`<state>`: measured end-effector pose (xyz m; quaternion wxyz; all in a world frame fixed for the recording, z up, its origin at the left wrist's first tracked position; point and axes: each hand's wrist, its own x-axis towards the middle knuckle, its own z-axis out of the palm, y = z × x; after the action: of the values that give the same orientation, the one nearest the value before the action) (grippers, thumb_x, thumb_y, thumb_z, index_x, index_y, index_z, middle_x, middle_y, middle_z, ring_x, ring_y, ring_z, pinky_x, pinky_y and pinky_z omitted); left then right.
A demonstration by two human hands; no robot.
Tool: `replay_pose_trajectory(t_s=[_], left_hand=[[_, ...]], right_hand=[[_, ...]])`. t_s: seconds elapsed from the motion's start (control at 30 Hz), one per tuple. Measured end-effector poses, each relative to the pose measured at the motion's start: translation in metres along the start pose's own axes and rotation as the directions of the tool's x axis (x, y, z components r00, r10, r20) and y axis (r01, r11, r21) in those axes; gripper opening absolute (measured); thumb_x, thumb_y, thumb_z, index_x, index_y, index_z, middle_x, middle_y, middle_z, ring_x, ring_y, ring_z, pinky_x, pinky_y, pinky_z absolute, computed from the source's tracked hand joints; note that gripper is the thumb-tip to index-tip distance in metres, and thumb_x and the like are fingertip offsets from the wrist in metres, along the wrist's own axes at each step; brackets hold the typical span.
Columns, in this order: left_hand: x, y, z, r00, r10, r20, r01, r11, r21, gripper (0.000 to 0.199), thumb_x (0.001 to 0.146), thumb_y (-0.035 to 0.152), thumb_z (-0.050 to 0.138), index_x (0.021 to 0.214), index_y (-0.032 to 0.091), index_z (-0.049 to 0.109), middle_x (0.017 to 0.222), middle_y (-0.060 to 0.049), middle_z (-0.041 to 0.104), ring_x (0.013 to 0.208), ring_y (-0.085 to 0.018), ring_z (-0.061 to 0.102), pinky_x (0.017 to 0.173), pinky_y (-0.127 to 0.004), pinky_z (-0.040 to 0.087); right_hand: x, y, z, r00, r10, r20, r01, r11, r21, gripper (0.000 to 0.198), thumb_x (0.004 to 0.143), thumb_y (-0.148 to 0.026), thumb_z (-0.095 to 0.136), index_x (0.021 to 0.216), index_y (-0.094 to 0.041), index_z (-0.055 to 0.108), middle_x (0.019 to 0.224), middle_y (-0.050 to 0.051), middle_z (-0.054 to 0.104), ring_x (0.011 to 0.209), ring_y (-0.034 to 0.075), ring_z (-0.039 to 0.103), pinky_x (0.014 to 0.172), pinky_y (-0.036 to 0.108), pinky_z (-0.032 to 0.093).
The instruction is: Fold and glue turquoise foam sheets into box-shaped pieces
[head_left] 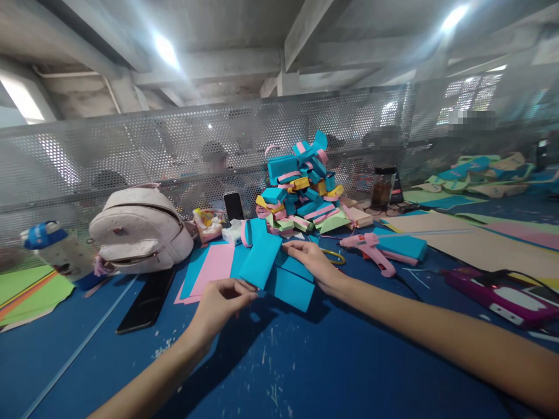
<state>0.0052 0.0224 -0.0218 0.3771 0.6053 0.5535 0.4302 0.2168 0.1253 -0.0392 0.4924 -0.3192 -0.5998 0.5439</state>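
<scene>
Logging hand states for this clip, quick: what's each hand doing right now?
Left hand: closed, pinching the folded blue paper near its lower edge.
Right hand: closed, holding it from the right.

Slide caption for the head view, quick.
Left hand and right hand hold folded blue paper before a multicolored paper pile, pink glue gun nearby.

A flecked blue tabletop (314, 349) fills six o'clock. A perforated metal screen (174, 142) stretches from nine through twelve toward three. Concrete beams (308, 29) cross the ceiling (236, 26) at twelve; lamps (166, 51) glare between ten and eleven and between one and two. Bright windows (474, 93) show at ten and two.
</scene>
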Motion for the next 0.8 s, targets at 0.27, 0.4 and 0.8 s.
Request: replay_pose_trajectory(t_s=[0.27, 0.4, 0.8], left_hand=[[-0.005, 0.003, 0.003, 0.997, -0.077, 0.014, 0.078, 0.991, -0.109, 0.027, 0.063, 0.038, 0.081, 0.061, 0.016, 0.064, 0.069, -0.007, 0.073, 0.065, -0.019, 0.07, 0.054, -0.026, 0.056], [-0.006, 0.003, 0.001, 0.995, -0.098, 0.0, 0.098, 0.988, -0.122, 0.028, 0.063, 0.038, 0.082, 0.063, 0.016, 0.065, 0.06, -0.005, 0.071, 0.057, -0.018, 0.07, 0.055, -0.027, 0.057], [0.009, -0.005, -0.02, 0.993, 0.002, -0.118, -0.007, 0.999, -0.042, 0.016, 0.067, 0.031, 0.078, 0.072, 0.017, 0.073, 0.059, -0.002, 0.071, 0.057, -0.017, 0.067, 0.059, -0.026, 0.055]], right_hand=[[0.0, -0.002, 0.0, 0.999, -0.034, -0.008, 0.034, 0.999, -0.041, 0.037, 0.073, -0.051, 0.068, 0.086, -0.016, 0.07, 0.088, 0.006, 0.07, 0.084, 0.023, 0.061, 0.07, 0.031, 0.046], [0.001, -0.001, -0.001, 0.999, -0.04, -0.021, 0.039, 0.998, -0.046, 0.035, 0.073, -0.05, 0.069, 0.085, -0.017, 0.07, 0.086, 0.006, 0.069, 0.083, 0.023, 0.061, 0.068, 0.031, 0.045], [0.006, 0.001, -0.007, 0.999, -0.024, -0.047, 0.025, 1.0, 0.002, 0.038, 0.073, -0.052, 0.069, 0.088, -0.017, 0.071, 0.093, 0.009, 0.071, 0.081, 0.024, 0.063, 0.072, 0.036, 0.049]])
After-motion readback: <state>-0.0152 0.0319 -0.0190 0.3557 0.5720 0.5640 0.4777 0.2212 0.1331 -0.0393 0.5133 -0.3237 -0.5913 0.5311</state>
